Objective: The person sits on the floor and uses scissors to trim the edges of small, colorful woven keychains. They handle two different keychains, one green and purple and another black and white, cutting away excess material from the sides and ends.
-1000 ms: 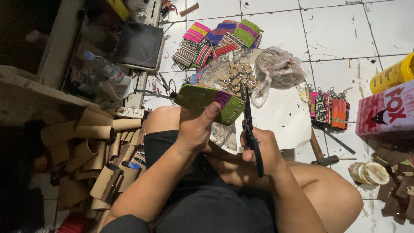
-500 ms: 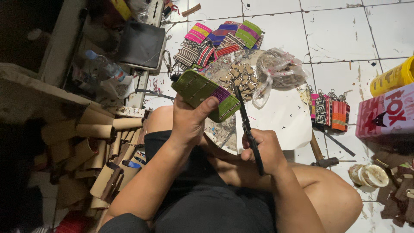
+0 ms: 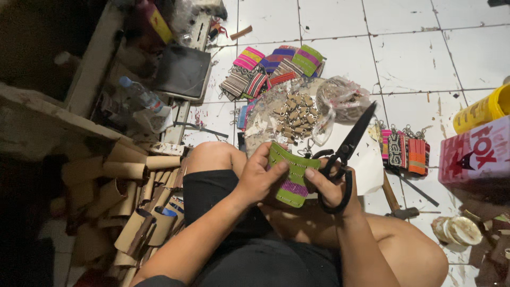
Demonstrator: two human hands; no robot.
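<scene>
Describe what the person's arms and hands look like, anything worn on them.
Both forearms are bare, with no sleeves in view. The left hand and the right hand wear no gloves. I see no watch, bracelet or ring. The person wears black shorts.

Off to my right on the tiled floor sits a rectangular pink-and-red box [image 3: 474,157], a yellow container [image 3: 481,112] just behind it. At upper left, a clear plastic bottle [image 3: 143,98] lies tilted.

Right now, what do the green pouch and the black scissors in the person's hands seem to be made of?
The green striped pouch: likely woven fabric, matte, with coloured bands and stitched edges. The black long-bladed scissors: probably metal, dark and dull, with thin rigid blades and looped handles.
</scene>
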